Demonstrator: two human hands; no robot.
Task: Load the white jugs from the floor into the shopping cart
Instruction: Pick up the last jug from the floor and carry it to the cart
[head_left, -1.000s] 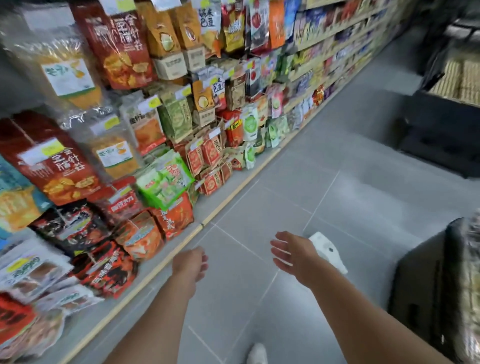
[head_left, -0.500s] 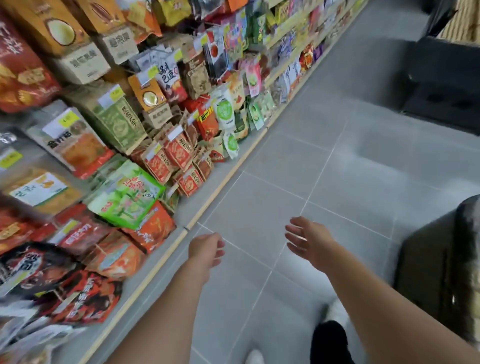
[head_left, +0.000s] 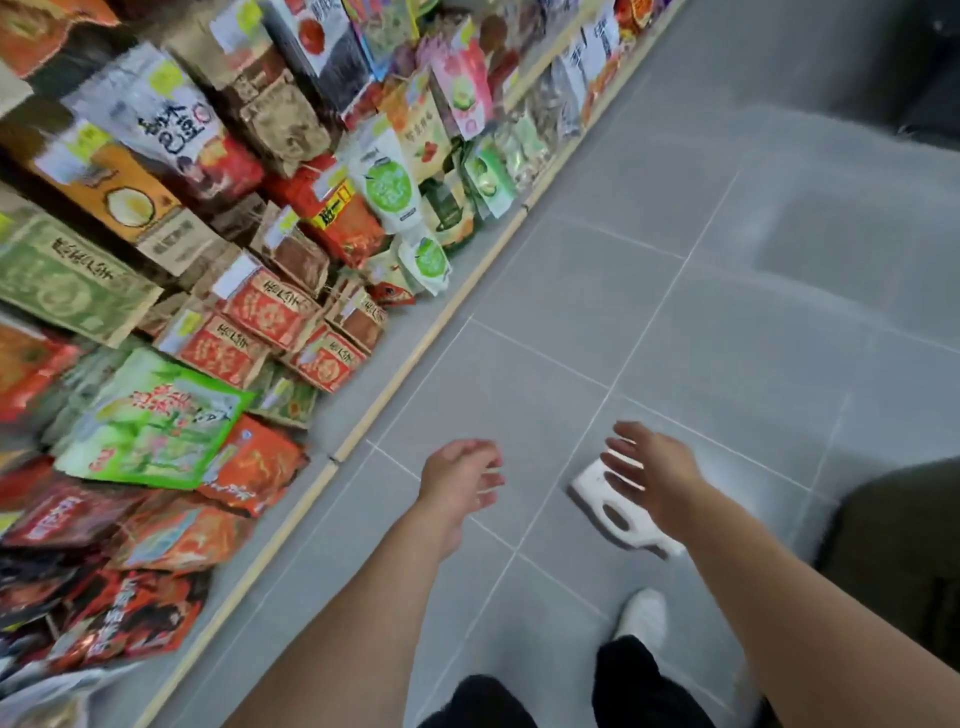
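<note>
Lying on grey floor tiles (head_left: 675, 322), white jug (head_left: 605, 506) beside snack shelf (head_left: 291, 291).

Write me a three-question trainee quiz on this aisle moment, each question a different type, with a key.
1. True or false: the right hand has already lifted the white jug off the tiled floor.
2. Multiple choice: how does the jug lie? A) upright on its base B) on its side, handle hole facing up C) inside a cart
3. Fill in: the left hand holds ____.

Key
1. False. The jug lies on the floor, with the spread fingers above its top end.
2. B
3. Nothing; it is open over bare tile, between the jug and the snack shelves.
</note>
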